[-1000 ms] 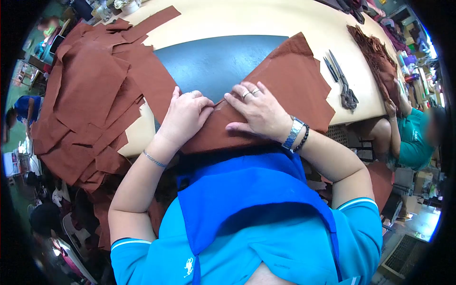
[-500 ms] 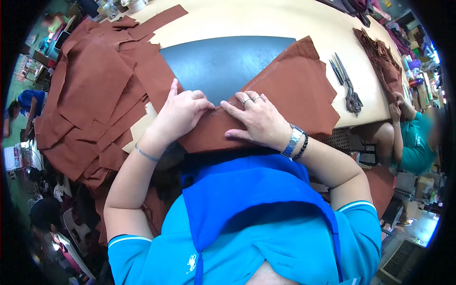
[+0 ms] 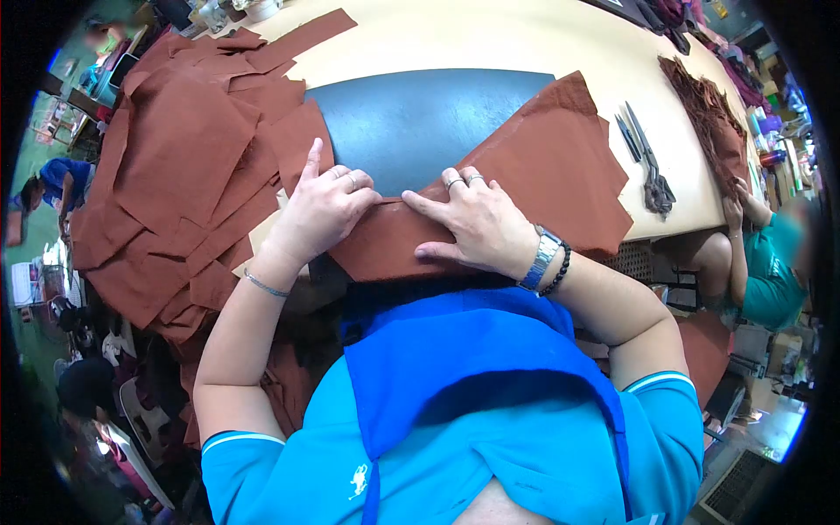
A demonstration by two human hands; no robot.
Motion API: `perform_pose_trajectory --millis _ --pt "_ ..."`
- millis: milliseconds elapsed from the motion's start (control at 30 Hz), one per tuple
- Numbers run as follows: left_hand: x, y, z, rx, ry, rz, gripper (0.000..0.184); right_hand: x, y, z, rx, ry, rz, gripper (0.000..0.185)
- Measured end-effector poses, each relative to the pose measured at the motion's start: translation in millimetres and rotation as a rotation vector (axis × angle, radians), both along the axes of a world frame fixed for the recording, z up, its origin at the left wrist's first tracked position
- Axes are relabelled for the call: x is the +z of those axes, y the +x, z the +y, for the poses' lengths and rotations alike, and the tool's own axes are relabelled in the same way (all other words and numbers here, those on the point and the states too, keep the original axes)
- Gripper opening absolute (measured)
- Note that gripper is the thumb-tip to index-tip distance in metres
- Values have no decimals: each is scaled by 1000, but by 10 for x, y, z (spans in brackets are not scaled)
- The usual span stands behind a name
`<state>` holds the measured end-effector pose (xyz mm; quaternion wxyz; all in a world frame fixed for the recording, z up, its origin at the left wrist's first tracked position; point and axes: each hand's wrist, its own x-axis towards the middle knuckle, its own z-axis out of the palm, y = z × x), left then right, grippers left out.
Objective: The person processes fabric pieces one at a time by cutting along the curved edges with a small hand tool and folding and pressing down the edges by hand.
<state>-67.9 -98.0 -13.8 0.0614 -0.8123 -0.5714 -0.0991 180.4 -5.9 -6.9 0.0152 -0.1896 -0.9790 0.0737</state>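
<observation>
Both the left grip (image 3: pixel 317 214) and the right grip (image 3: pixel 479 214) have been shifted leftward along the far edge of the brown cloth (image 3: pixel 551 166) since a second ago. Nearest the camera, a blue apron (image 3: pixel 472 359) is worn, and the cloth's near edge is set just beyond it. By the left grip, thumb and fingertips are brought together, pinched on the far edge, with one finger lifted away. By the right grip, the cloth is pressed from above: the forefinger is laid at the same edge, near the left fingertips, and the thumb is spread apart from the fingers.

The cloth is laid along the near side of the work area, its right border cut in steps. From the fingertips its far edge is run diagonally to a corner placed over the dark mat (image 3: pixel 420 114), and finger room is given by the wedge of mat left exposed there. On the left, the hand is more closely bordered by the overlapping brown pieces (image 3: pixel 184 149). On the right, scissors (image 3: pixel 658 194) are laid with blades pointed away, a slim dark tool (image 3: pixel 628 138) just beside them. Beyond the mat the pale surface (image 3: pixel 455 35) is extended. Past its right edge, gathered brown fabric (image 3: pixel 713 122) is held by a seated co-worker (image 3: pixel 774 271); at far left, a person in blue (image 3: pixel 66 179) is seen.
</observation>
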Motion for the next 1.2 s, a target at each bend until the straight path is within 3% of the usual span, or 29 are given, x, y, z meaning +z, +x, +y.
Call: perform_pose_trajectory --millis 167,533,667,700,800,833,933,1033,1067,1167,1200 --pt "-13 -54 -25 33 29 22 8 29 -28 -12 0 16 -13 71" --pt "-123 -49 -76 104 104 56 16 202 -289 -113 -48 39 -185 73" --pt "-100 63 -203 203 178 83 18 219 -19 100 7 -142 -101 71" --pt "-87 103 -256 236 218 92 20 173 86 222 52 -144 -25 69" --pt "-110 224 -547 512 228 -201 38 -15 347 440 124 -66 125 69" --pt "-122 209 -687 548 265 -207 57 -70 380 460 134 -30 163 70" --pt "-42 327 -1024 747 -143 -202 63 -195 396 317 81 13 183 77" --pt "-84 614 -1050 676 82 -221 52 -239 277 210 -11 37 196 84" --pt "-155 668 -1029 652 156 -240 40 -253 230 169 -41 35 206 84" --pt "-195 702 -931 610 99 -580 14 -301 146 151 -49 23 260 79" --pt "-265 683 -929 612 128 -714 13 -299 128 164 -47 17 279 76"
